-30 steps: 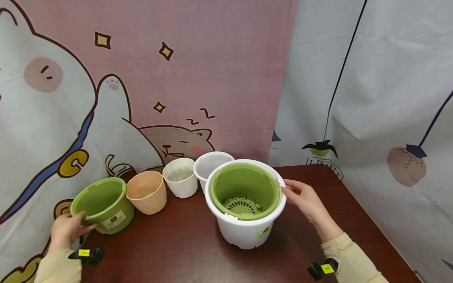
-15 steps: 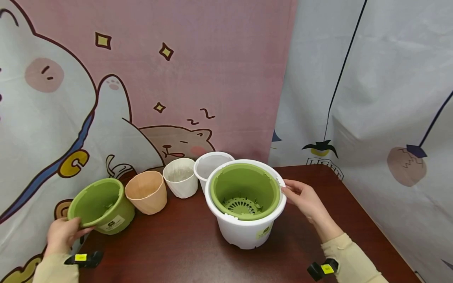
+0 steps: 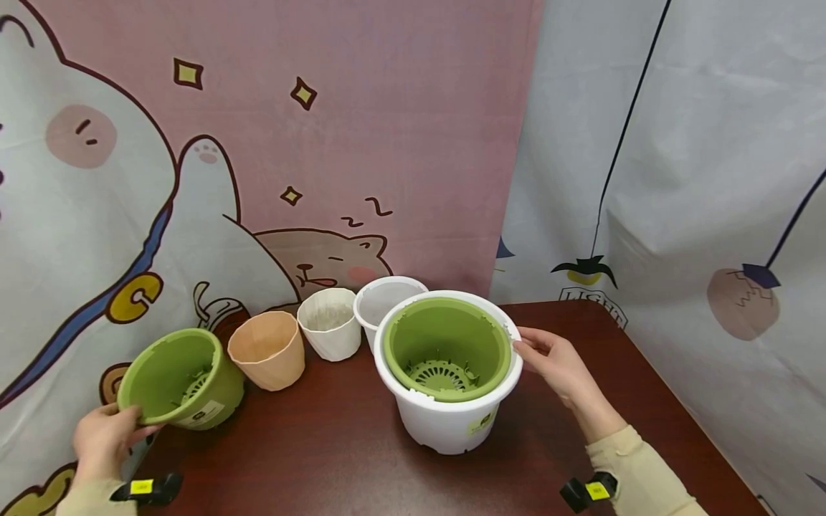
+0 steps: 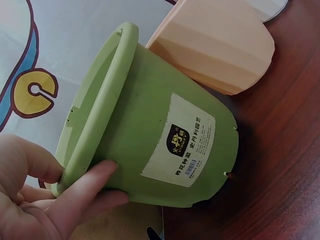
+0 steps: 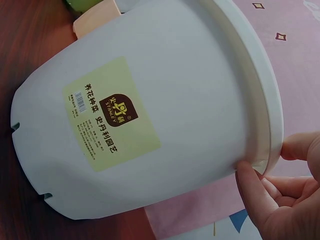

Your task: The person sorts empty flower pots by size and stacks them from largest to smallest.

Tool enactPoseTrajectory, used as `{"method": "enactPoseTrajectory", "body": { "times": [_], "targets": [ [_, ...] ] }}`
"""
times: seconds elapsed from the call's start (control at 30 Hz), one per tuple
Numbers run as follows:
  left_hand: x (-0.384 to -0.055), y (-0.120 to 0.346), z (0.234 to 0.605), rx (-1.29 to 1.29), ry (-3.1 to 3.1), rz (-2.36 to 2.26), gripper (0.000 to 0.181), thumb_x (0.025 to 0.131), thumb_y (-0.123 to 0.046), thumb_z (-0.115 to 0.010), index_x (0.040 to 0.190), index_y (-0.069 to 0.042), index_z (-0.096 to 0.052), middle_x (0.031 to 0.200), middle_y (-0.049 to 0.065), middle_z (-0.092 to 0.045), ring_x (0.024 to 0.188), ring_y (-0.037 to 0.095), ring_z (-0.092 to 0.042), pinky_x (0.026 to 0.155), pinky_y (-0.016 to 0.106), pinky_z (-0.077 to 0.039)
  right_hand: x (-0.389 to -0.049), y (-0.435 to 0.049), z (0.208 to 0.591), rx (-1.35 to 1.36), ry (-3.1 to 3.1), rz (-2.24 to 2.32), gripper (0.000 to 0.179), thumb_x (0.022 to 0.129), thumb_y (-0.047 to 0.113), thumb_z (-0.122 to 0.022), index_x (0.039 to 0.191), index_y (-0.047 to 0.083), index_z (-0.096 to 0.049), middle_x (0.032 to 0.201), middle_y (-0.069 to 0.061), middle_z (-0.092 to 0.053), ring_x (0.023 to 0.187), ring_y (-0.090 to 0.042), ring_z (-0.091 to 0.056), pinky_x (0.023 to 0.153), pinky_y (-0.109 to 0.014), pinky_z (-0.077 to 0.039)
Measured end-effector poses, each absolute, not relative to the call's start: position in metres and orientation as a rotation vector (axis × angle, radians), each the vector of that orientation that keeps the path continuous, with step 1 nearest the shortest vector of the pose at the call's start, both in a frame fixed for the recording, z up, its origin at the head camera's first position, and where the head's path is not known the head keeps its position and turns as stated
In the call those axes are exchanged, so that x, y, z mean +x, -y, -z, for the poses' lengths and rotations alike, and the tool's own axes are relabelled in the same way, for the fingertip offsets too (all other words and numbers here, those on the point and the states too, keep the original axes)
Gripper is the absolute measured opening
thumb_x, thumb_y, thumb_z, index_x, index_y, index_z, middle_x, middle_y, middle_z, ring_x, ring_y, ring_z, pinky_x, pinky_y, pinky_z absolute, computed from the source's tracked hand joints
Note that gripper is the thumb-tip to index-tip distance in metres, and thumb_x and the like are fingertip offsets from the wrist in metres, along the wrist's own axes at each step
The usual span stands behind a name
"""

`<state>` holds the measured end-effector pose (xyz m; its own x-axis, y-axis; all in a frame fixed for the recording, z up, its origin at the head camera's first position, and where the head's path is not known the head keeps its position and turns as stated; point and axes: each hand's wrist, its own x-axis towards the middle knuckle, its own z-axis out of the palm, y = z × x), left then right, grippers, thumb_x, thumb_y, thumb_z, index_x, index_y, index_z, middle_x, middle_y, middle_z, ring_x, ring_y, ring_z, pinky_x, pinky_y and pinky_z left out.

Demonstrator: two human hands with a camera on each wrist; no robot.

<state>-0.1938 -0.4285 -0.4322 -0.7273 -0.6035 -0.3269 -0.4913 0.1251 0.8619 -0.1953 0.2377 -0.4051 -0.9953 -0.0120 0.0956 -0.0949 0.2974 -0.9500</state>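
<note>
My left hand (image 3: pixel 106 437) pinches the near rim of a green flowerpot (image 4: pixel 135 110) at the table's left edge. That pot tips toward the hand, and the slotted base inside it shows in the head view. A paper label faces the left wrist camera. At the right, my right hand (image 3: pixel 558 369) pinches the rim of a large white flowerpot (image 5: pixel 190 90) between thumb and fingers. Nested in the white pot is a second green flowerpot (image 3: pixel 452 326), its slotted bottom visible. A yellow-green label is stuck on the white pot's side.
Between the two held pots stand a peach pot (image 3: pixel 267 351), a small white faceted pot (image 3: pixel 332 337) and a white round pot (image 3: pixel 390 301), partly hidden by the large one. All are on a dark red-brown table (image 3: pixel 310 444). Printed cloth (image 3: pixel 413 143) hangs behind.
My left hand has drawn the green pot's rim down and to the left, so the pot tilts further toward it. The right hand and the white pot have stayed in place.
</note>
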Motion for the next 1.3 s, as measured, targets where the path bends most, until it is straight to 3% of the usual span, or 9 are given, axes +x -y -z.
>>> {"method": "enactPoseTrajectory", "body": {
  "times": [0.2,0.57,0.67,0.73,0.8,0.83,1.1,1.27,1.3],
  "targets": [
    [-0.187,0.431,0.431,1.064,2.212,1.73,0.066,0.091,-0.004,-0.045,0.148,0.018,-0.02,0.087,0.024,-0.053,0.053,0.02,-0.069,0.056,0.033,-0.059,-0.195,-0.238,0.404,0.101,2.49,-1.79,0.051,0.098,0.019,-0.064,0.136,-0.012,-0.05,0.123,-0.027,-0.061,0.098,-0.021,-0.066,0.083,-0.036,-0.058],
    [-0.177,0.427,0.416,0.986,2.107,1.766,0.068,0.092,-0.002,-0.045,0.153,0.009,-0.019,0.072,-0.001,-0.055,0.053,0.015,-0.068,0.056,0.031,-0.059,-0.195,-0.238,0.404,0.1,2.482,-1.804,0.052,0.098,0.019,-0.065,0.136,-0.012,-0.05,0.123,-0.027,-0.06,0.098,-0.018,-0.065,0.081,-0.028,-0.057],
    [-0.177,0.424,0.411,1.035,2.068,1.782,0.07,0.092,-0.002,-0.045,0.156,0.002,-0.016,0.097,0.025,-0.06,0.055,0.015,-0.069,0.06,0.031,-0.06,-0.194,-0.238,0.404,0.1,2.48,-1.811,0.052,0.098,0.019,-0.065,0.136,-0.012,-0.05,0.124,-0.027,-0.06,0.099,-0.018,-0.066,0.081,-0.029,-0.057],
    [-0.177,0.421,0.407,1.061,2.037,1.788,0.071,0.093,-0.002,-0.045,0.157,-0.001,-0.014,0.127,0.038,-0.047,0.056,0.015,-0.069,0.063,0.031,-0.06,-0.194,-0.237,0.404,0.099,2.479,-1.814,0.052,0.098,0.019,-0.065,0.136,-0.012,-0.049,0.124,-0.028,-0.06,0.099,-0.019,-0.066,0.082,-0.03,-0.058],
    [-0.177,0.419,0.405,1.081,2.009,1.79,0.071,0.095,-0.003,-0.044,0.158,-0.004,-0.012,0.147,0.037,-0.029,0.055,0.013,-0.068,0.064,0.032,-0.06,-0.194,-0.237,0.405,0.098,2.479,-1.811,0.052,0.098,0.019,-0.065,0.136,-0.012,-0.049,0.124,-0.028,-0.06,0.099,-0.02,-0.066,0.082,-0.031,-0.058],
    [-0.177,0.418,0.403,1.086,1.992,1.792,0.071,0.095,-0.003,-0.045,0.158,-0.005,-0.013,0.148,0.035,-0.028,0.055,0.011,-0.067,0.065,0.032,-0.06,-0.194,-0.237,0.405,0.099,2.478,-1.811,0.052,0.097,0.019,-0.065,0.136,-0.012,-0.049,0.124,-0.028,-0.06,0.099,-0.019,-0.066,0.081,-0.03,-0.058],
    [-0.174,0.414,0.389,1.087,1.831,1.915,0.073,0.096,-0.006,-0.052,0.159,-0.018,-0.018,0.137,0.014,-0.04,0.06,0.001,-0.062,0.066,0.027,-0.06,-0.195,-0.238,0.405,0.105,2.457,-1.841,0.052,0.098,0.018,-0.065,0.136,-0.013,-0.049,0.124,-0.028,-0.06,0.096,-0.015,-0.067,0.08,-0.028,-0.057],
    [-0.165,0.412,0.377,0.975,2.185,1.555,0.071,0.092,-0.005,-0.052,0.156,-0.001,-0.021,0.101,0.018,-0.058,0.054,0.002,-0.059,0.054,0.02,-0.054,-0.195,-0.238,0.406,0.111,2.464,-1.822,0.052,0.098,0.019,-0.065,0.136,-0.012,-0.05,0.123,-0.028,-0.06,0.096,-0.016,-0.067,0.081,-0.03,-0.058],
    [-0.163,0.411,0.374,0.974,2.242,1.466,0.07,0.092,-0.005,-0.051,0.155,0.001,-0.022,0.097,0.02,-0.059,0.059,0.007,-0.062,0.059,0.023,-0.055,-0.195,-0.238,0.406,0.109,2.468,-1.815,0.051,0.098,0.019,-0.065,0.136,-0.012,-0.05,0.123,-0.028,-0.061,0.097,-0.017,-0.067,0.081,-0.03,-0.058]
  ]
}}
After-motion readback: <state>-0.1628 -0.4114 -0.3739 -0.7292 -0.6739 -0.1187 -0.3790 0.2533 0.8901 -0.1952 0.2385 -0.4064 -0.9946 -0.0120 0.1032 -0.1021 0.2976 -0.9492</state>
